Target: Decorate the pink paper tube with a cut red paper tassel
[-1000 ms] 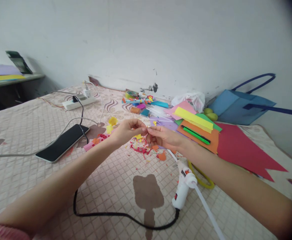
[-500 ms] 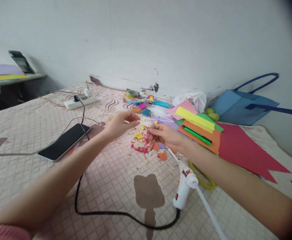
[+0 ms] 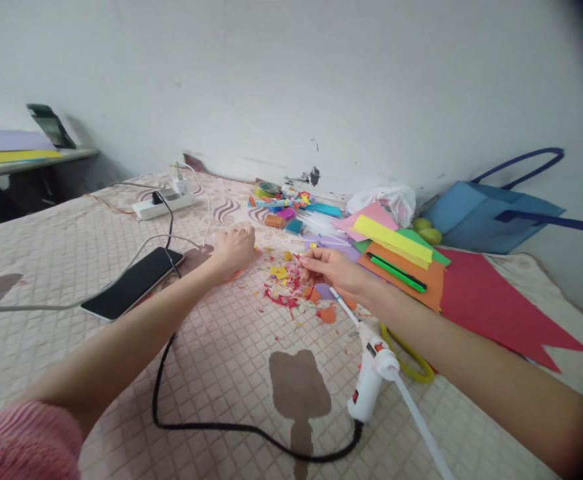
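My left hand (image 3: 236, 248) is closed, knuckles up, low over the cloth left of the paper scraps; anything inside it is hidden. In a pinch, my right hand (image 3: 324, 268) holds a small red piece (image 3: 298, 257) above the right side of the scraps. Yellow, red and orange paper scraps (image 3: 286, 290) lie scattered between and below the hands. The white glue gun (image 3: 367, 387) lies just below my right wrist, its glue stick trailing toward me. Orange paper (image 3: 434, 283) with a green cutter (image 3: 398, 273) on it is right of that hand.
A black phone (image 3: 131, 283) and a white power strip (image 3: 164, 207) with cables are at left. Red paper (image 3: 496, 300), yellow strips (image 3: 394, 240) and a blue bag (image 3: 491, 213) are at right. Tape (image 3: 267, 189) sits near the wall. The glue gun's black cord (image 3: 221, 425) loops in front.
My left hand has moved left and down to the cloth, its fingers now curled under. My right hand keeps its pinch in nearly the same place. The view has shifted slightly.
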A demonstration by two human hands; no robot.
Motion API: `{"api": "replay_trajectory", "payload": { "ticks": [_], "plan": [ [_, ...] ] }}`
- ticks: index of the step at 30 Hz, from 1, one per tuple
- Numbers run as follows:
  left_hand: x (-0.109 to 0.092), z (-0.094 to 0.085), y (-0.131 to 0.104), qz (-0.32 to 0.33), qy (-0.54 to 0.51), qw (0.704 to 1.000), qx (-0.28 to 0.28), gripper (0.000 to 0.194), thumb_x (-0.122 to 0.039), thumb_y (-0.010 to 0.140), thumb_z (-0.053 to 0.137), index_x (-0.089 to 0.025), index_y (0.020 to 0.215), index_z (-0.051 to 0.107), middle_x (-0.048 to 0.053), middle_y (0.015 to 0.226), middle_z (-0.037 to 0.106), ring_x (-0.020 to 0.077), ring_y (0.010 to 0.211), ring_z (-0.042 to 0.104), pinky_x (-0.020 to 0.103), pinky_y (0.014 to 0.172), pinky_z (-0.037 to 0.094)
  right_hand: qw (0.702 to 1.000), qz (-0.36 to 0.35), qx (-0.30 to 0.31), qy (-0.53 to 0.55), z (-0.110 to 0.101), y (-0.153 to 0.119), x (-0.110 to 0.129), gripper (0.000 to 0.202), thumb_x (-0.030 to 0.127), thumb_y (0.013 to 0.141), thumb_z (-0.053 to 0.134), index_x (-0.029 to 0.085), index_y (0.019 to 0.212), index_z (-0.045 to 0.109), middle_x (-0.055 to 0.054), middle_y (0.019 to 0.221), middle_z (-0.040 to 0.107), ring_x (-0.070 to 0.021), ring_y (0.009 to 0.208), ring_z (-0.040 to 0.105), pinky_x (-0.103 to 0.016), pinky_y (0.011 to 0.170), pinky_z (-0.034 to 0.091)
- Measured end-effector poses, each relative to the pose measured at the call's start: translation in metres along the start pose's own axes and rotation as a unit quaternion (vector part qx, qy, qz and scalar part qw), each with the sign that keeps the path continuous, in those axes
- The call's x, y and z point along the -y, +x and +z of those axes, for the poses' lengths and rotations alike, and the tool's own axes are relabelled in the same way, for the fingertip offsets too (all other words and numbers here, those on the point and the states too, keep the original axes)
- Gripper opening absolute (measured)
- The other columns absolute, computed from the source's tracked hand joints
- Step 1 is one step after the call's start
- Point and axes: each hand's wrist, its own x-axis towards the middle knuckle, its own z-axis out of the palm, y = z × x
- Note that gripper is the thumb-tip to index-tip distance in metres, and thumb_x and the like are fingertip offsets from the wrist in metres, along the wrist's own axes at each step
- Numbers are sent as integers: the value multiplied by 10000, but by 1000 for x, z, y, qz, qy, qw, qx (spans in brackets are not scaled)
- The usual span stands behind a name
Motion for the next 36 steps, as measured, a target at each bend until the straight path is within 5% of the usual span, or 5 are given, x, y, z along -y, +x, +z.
{"api": "replay_trajectory", "payload": {
  "ticks": [8,16,23,36],
  "plan": [
    [9,19,7,-28,-18,999,38,397,-309,746,535,-121,1096,525,201,1001,663,330,952,623,392,767,446,1000,-6,-2,-15,-3,1,-3,224,343,708,738,167,688,600,23,588,644,-80,520,592,-204,533,496],
    [12,3,2,49,-123,991,33,349,-373,723,581,-170,1007,587,88,964,681,207,838,638,276,686,462,997,-59,-19,-50,-3,2,2,273,383,691,742,165,659,581,20,575,640,-74,498,566,-201,507,467],
    [-6,-11,-16,152,-321,933,55,421,-341,696,638,-138,1060,573,67,832,663,138,644,590,258,589,437,977,-115,-64,-168,-3,6,4,254,385,743,679,181,675,543,23,544,606,-93,474,550,-225,489,460],
    [-22,-23,-29,186,-410,876,172,241,-344,761,595,-139,888,592,26,786,617,118,671,552,248,615,418,919,-150,-66,-358,-8,-4,2,167,298,819,522,177,708,554,6,568,603,-132,521,558,-239,521,412]
  ]
}}
